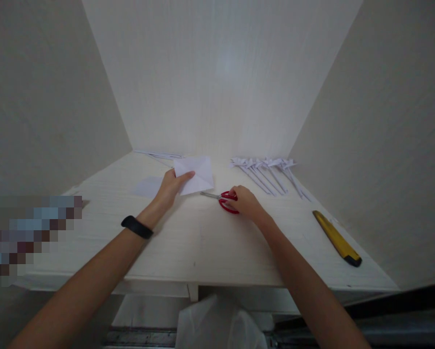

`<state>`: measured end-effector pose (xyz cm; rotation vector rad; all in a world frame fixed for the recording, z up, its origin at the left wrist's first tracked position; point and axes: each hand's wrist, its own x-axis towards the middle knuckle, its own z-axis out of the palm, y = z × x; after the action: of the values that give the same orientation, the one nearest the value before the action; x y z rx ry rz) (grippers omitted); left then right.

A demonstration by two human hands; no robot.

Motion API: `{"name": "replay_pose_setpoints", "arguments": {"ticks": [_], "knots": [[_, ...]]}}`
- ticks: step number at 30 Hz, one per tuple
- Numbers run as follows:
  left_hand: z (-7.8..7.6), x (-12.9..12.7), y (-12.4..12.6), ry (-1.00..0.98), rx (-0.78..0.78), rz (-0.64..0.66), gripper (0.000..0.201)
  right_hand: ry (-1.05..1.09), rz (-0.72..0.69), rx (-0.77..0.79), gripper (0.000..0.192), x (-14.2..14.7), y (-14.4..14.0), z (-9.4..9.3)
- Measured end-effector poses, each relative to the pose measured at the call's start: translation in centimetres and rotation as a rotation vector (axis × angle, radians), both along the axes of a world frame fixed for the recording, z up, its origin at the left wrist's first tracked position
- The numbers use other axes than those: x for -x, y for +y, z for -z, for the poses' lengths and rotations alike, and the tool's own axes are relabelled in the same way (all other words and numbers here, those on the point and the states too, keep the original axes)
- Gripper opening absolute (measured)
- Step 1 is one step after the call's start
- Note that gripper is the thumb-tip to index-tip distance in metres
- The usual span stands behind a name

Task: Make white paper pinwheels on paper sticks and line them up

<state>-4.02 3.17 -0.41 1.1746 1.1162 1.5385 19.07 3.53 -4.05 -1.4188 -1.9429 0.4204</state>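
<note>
A row of finished folded white paper pieces (266,173) lies at the far right of the pale wooden table (188,242). The left hand (172,186) pinches a creased, uncut white paper square (195,174) at the far centre; the right hand (244,201) closes on red-handled scissors (223,198) just right of it.

left hand (171,186) pinches folded paper (197,175) | right hand (247,202) on red scissors (225,199) | yellow knife (336,238) right on desk (210,242)
</note>
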Motion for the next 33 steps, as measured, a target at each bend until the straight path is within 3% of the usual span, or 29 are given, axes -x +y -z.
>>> {"name": "replay_pose_setpoints", "arguments": {"ticks": [5, 10, 15, 17, 20, 23, 25, 28, 33], "knots": [[-1.3, 0.6, -0.2, 0.072, -0.036, -0.003, 0.037, 0.067, 0.011, 0.038, 0.023, 0.1, 0.1, -0.2], [-5.5, 1.6, -3.0, 0.138, -0.106, 0.015, 0.033, 0.294, 0.001, 0.155, 0.021, -0.4, -2.1, -2.5], [-11.0, 1.7, -8.9, 0.281, -0.155, 0.030, 0.030, 0.606, -0.140, 0.190, 0.029, 0.0, -10.0, -5.1], [-12.7, 1.3, -11.8, 0.369, -0.198, 0.042, 0.029, 0.873, -0.269, 0.237, 0.035, 0.6, -14.1, -5.5], [-14.5, 0.5, -16.3, 0.422, -0.261, 0.013, 0.027, 1.084, -0.438, 0.262, 0.051, 1.6, -20.1, -5.4], [-15.6, -0.3, -20.4, 0.462, -0.241, 0.013, 0.027, 1.139, -0.592, 0.291, 0.059, 2.3, -25.1, -4.8], [-15.8, -0.7, -22.4, 0.491, -0.262, -0.003, 0.027, 1.080, -0.623, 0.358, 0.058, 2.5, -27.9, -4.6], [-15.6, -1.2, -24.6, 0.532, -0.307, -0.057, 0.028, 0.935, -0.493, 0.426, 0.064, 2.4, -31.3, -4.9], [-15.2, -2.0, -26.5, 0.577, -0.309, -0.115, 0.026, 0.855, -0.484, 0.497, 0.056, 2.3, -33.9, -6.4]]}}
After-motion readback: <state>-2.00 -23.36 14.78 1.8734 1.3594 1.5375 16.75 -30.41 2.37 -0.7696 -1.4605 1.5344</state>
